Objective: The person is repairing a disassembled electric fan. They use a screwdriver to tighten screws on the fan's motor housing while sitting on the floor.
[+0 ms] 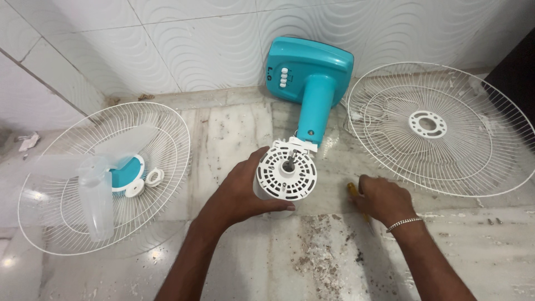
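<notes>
A teal table fan body (310, 78) lies on the marble floor, its base against the white wall. My left hand (241, 192) wraps around the white motor housing (286, 173), whose vented round face and shaft point up at me. My right hand (383, 199), with a silver bracelet at the wrist, rests on the floor over a yellow-handled tool (352, 189); its fingers curl on the handle, most of which is hidden.
A white wire fan guard (446, 125) lies flat at the right. Another wire guard (103, 178) at the left holds the clear fan blade (97, 189) with a teal hub and white rings. Dirt patches mark the floor near me.
</notes>
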